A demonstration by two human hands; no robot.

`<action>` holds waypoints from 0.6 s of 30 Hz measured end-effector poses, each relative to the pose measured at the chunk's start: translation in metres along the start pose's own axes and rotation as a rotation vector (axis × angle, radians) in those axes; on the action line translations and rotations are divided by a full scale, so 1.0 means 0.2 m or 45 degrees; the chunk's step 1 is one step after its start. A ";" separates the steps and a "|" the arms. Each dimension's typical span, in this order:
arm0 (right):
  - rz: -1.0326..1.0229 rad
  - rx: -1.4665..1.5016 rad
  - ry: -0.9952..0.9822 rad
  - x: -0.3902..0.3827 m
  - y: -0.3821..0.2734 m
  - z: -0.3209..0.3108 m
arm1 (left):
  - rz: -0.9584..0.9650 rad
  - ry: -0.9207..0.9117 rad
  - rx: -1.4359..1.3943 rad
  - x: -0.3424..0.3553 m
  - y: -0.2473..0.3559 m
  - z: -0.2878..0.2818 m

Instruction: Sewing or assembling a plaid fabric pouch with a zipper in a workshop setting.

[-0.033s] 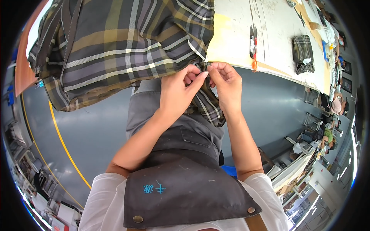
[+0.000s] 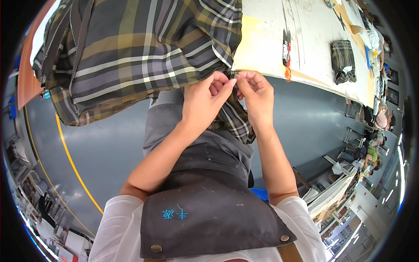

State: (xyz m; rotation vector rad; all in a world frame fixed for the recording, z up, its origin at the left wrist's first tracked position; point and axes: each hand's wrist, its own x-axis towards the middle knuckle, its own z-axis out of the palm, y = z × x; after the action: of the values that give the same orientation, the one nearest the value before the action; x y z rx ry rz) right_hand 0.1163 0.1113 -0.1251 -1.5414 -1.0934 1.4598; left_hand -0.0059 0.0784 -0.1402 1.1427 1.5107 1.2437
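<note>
The checked cloth [image 2: 131,56] was big and soft, with brown, gray, black and white stripes. It took up the top left of your view, and its right side lay on the desk [image 2: 262,39]. A dark zipper [image 2: 78,43] ran down it near its left side. Your left hand [image 2: 224,83] and right hand [image 2: 242,81] met by the desk's near edge, at the cloth's lower right corner. Both had thumb and fingers drawn close, pinching a narrow bit of the cloth (the very tips were too small to see well). A checked flap [image 2: 235,120] hung down between your wrists, in front of your lap.

To the right of the cloth, a small dark tool [image 2: 286,46] lay on the desk, with an orange thing [image 2: 288,73] just below it at the edge. Farther right sat a checked bundle [image 2: 342,61], well apart from your hands.

You wore a dark apron [image 2: 209,214] over a white shirt [image 2: 118,218]. Below was a gray floor [image 2: 109,148] with a yellow line [image 2: 74,163]. Far off to the right, you had other people [image 2: 373,153] near you in the room.
</note>
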 end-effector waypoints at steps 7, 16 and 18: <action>-0.030 -0.062 -0.012 0.02 0.02 -0.01 | -0.270 -0.099 0.105 0.06 0.04 0.01; 0.074 0.196 -0.036 0.02 0.02 -0.01 | 0.215 0.139 0.104 0.00 -0.04 0.07; 0.090 0.203 -0.036 0.02 0.01 -0.01 | 0.031 0.107 -0.103 0.01 -0.04 0.07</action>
State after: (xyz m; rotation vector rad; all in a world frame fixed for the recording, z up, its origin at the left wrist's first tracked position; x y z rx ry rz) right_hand 0.1180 0.1147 -0.1288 -1.4642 -0.9232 1.5806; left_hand 0.0060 0.0817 -0.1497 1.0710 1.4976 1.3723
